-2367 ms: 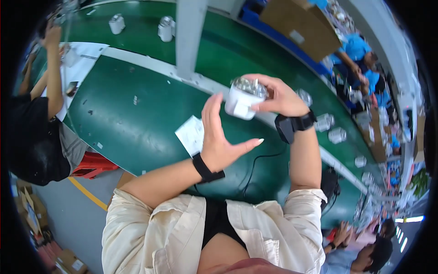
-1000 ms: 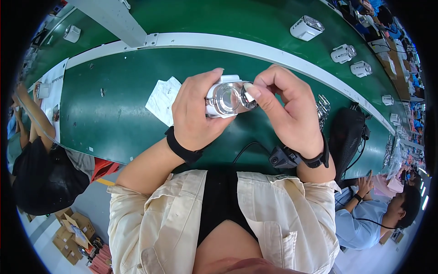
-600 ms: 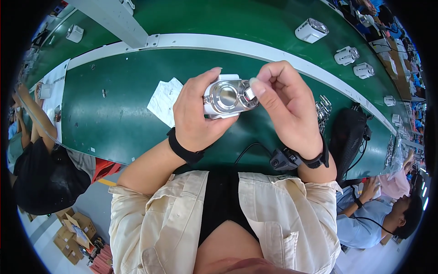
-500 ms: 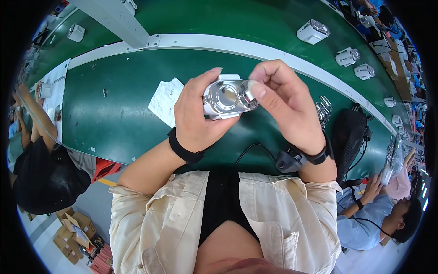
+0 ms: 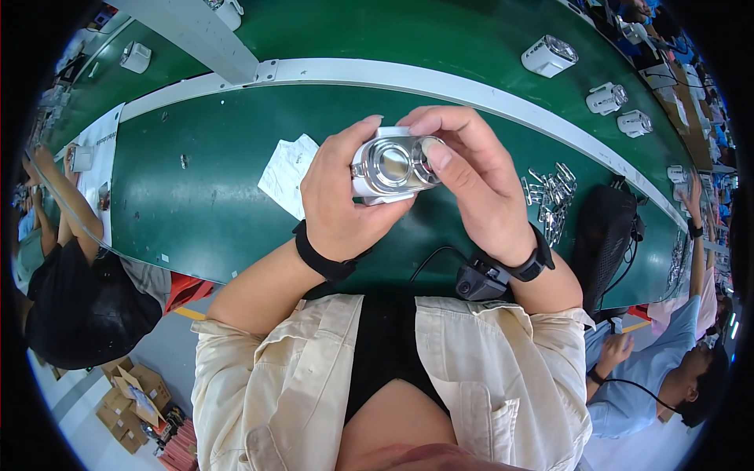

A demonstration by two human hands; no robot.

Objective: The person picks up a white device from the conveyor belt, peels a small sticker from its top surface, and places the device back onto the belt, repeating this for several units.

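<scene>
A white housing with a shiny chrome face and a round recess (image 5: 393, 163) is held in front of me above the green table. Around its left side and underneath curl the fingers of my left hand (image 5: 336, 184). My right hand (image 5: 481, 177) grips the right end, thumb pressed on the chrome face and index finger along the far edge; its other fingers are partly hidden. Right of that hand lies a pile of shiny metal parts (image 5: 553, 196). Beside my left hand is a crumpled white sheet (image 5: 287, 174).
Beyond a white rail (image 5: 353, 72), several white units stand on a green surface, one being the white unit (image 5: 548, 56). A black bag (image 5: 605, 228) and a small black device (image 5: 481, 280) with a cable sit on my right. Co-workers sit on both sides.
My right hand has moved left and closed in on the housing, uncovering more of the metal parts. White units beyond the rail shifted slightly right. The right co-worker now stretches an arm forward.
</scene>
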